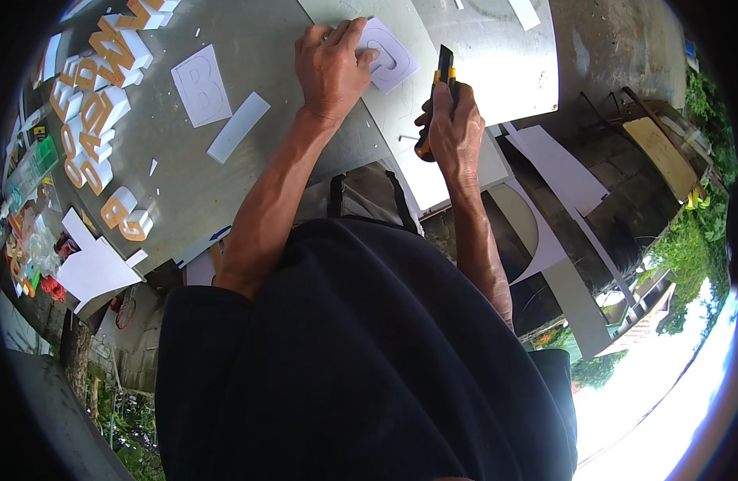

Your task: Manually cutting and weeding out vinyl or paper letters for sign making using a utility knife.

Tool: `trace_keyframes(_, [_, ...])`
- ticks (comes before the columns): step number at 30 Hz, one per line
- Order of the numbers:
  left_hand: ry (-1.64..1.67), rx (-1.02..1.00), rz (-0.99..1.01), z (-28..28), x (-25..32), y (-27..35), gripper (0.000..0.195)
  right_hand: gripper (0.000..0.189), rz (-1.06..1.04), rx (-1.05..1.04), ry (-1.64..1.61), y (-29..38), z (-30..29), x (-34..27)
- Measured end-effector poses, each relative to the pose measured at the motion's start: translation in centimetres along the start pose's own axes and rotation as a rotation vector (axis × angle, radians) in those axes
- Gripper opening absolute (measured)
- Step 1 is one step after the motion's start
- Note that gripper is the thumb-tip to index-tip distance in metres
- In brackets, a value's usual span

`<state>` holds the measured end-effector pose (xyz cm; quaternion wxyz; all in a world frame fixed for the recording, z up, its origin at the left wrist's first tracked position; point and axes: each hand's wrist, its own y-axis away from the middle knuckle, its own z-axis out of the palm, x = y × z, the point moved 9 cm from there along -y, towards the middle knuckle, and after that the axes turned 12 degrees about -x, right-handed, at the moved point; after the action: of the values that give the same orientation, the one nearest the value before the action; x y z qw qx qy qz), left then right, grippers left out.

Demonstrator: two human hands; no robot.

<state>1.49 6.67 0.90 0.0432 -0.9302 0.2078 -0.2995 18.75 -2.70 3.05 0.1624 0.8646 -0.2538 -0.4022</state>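
Observation:
My left hand (336, 69) holds down a small white sheet piece (399, 69) bearing a pencilled letter outline with a curved slot inside it. The thumb presses on its face and the fingers curl over its left side. In my right hand (457, 123) is a black and yellow snap-off utility knife (446, 69), its dark blade pointing away from me, to the right of the piece and apart from it. Left of my left hand, another white piece (202, 87) with a drawn letter B lies on the metal table (273, 36). A plain white strip (238, 128) is beside it.
Thick white block letters with tan faces (95, 99) stand along the table's left side, two smaller ones (127, 213) nearer me. Beyond them are a white cut-out sheet (98, 270) and a clear plastic bag (41, 246). White offcut panels (555, 162) lie at right, past the table edge.

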Motion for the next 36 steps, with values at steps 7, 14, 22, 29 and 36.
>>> trace_keyframes(7, [0.061,-0.064,-0.122,-0.1,-1.7,0.7,0.029,0.047,0.055,-0.136,-0.614,-1.7,2.5,2.8])
trace_keyframes(14, [0.081,-0.262,-0.173,0.8,-0.1,2.6,0.031,0.05,-0.245,-0.183,-0.615,-7.9,-0.5,1.5])
trace_keyframes(22, [0.038,-0.267,0.097,-0.2,0.5,3.4,0.063,0.024,-0.27,-0.146,0.238,-0.3,2.2,-0.9])
trace_keyframes(29, [0.031,-0.316,0.101,2.3,0.0,4.1,0.065,0.023,-0.337,-0.14,0.516,0.1,2.9,-0.4])
trace_keyframes(36, [0.039,-0.334,0.122,2.5,0.1,3.8,0.063,0.024,-0.319,-0.203,0.52,-0.7,3.9,-0.2])
